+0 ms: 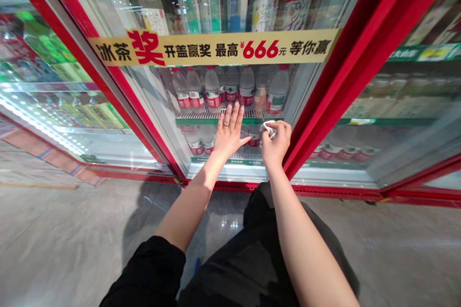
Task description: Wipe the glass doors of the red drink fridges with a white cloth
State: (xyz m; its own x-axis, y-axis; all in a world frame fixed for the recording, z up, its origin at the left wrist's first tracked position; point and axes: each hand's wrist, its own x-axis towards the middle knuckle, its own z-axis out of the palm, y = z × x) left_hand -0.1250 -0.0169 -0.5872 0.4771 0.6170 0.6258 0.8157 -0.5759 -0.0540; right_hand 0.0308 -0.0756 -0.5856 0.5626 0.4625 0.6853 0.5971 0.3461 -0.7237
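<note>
My left hand (231, 129) is spread with its fingers apart against the glass door (144, 91) of a drinks fridge, a ring on one finger. To its right, my right hand (276, 145) is closed around a crumpled white tissue (268, 129), close to the door's right side. Whether it is paper or thin cloth is hard to tell. Behind the glass stand water bottles (212, 88) with red labels on a green-edged shelf (252, 121). A yellow printed strip (216, 49) crosses the door above both hands.
Red door frames (342, 67) border the glass. More fridge sections with bottles (54, 48) stand on the left, and another door (389, 105) is on the right. Grey floor (90, 240) lies below, with my bent leg (252, 259) near the fridge base.
</note>
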